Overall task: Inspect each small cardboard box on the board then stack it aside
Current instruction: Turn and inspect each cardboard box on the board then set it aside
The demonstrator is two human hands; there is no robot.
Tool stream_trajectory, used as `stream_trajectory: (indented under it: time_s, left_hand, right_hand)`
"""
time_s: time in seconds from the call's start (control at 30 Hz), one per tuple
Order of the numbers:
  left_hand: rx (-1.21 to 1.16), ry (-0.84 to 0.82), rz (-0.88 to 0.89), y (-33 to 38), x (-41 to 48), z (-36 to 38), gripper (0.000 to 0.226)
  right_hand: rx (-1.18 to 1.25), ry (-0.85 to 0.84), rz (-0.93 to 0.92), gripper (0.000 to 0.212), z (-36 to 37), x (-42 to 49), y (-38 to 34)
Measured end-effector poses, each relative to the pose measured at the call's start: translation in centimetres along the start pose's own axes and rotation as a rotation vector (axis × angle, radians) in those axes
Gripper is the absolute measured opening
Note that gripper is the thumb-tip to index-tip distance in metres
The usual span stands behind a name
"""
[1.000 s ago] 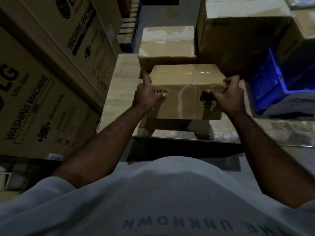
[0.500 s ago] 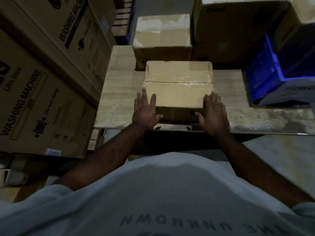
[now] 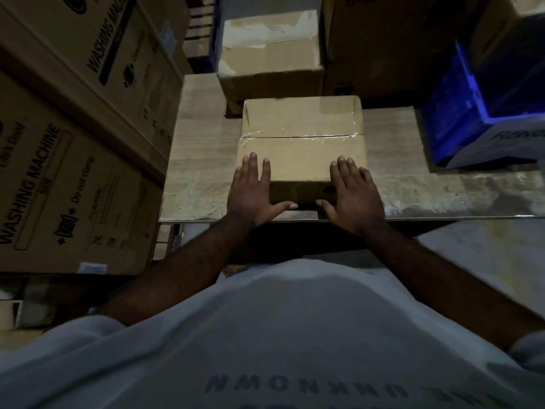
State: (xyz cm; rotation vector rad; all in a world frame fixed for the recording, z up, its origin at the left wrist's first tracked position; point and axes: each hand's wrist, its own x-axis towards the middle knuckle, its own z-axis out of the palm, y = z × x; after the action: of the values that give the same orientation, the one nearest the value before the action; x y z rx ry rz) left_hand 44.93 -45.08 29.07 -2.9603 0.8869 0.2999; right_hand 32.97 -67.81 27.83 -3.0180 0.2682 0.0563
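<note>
A small taped cardboard box (image 3: pixel 302 137) lies flat on the pale wooden board (image 3: pixel 200 160), near its front edge. My left hand (image 3: pixel 250 193) rests with straight fingers on the box's near left corner, thumb stretched along its front face. My right hand (image 3: pixel 352 193) lies the same way on the near right corner. Behind it stands a second cardboard box (image 3: pixel 271 54) with a torn top, touching or nearly touching the first.
Large washing machine cartons (image 3: pixel 73 128) wall off the left side. A big carton (image 3: pixel 392 39) stands at the back right, and a blue box (image 3: pixel 477 113) sits on the board's right part. Bare board shows left and right of the small box.
The box was held tilted up with its printed face toward me; it now lies flat on the board. Both hands went from gripping its sides to resting flat on its near top edge.
</note>
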Motion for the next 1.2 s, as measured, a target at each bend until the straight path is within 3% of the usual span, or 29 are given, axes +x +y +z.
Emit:
stream_trajectory:
  time_s: [0.37,0.47,0.7,0.8,0.97,1.1,1.2]
  left_hand:
    - [-0.065,-0.046,-0.030,-1.7,5.9,-4.2,0.107]
    - [-0.066,-0.090,-0.028,-2.4,6.6,-4.6,0.106]
    - [-0.110,-0.120,-0.092,-1.5,7.1,-4.0,0.118]
    - [-0.140,-0.080,-0.108,-1.7,7.8,-4.3,0.111]
    - [-0.346,-0.060,-0.193,-2.0,9.1,-4.8,0.065]
    - [-0.532,-0.100,-0.299,-1.8,10.8,-5.3,0.075]
    - [-0.788,-0.038,-0.413,-1.6,11.8,-6.0,0.087]
  right_hand:
    - [0.079,-0.086,0.087,0.099,-2.7,6.2,2.2]
    - [0.068,-0.101,0.083,0.091,-2.9,7.9,3.1]
    - [0.202,-0.076,0.127,0.095,-1.6,7.9,2.8]
    - [0.233,-0.056,0.134,0.091,-1.4,8.0,2.6]
    - [0.413,-0.012,0.169,0.070,-1.4,8.4,3.0]
    - [0.650,-0.005,0.353,0.071,-2.5,10.4,3.6]
    - [0.899,0.004,0.524,0.061,-3.6,11.7,4.4]
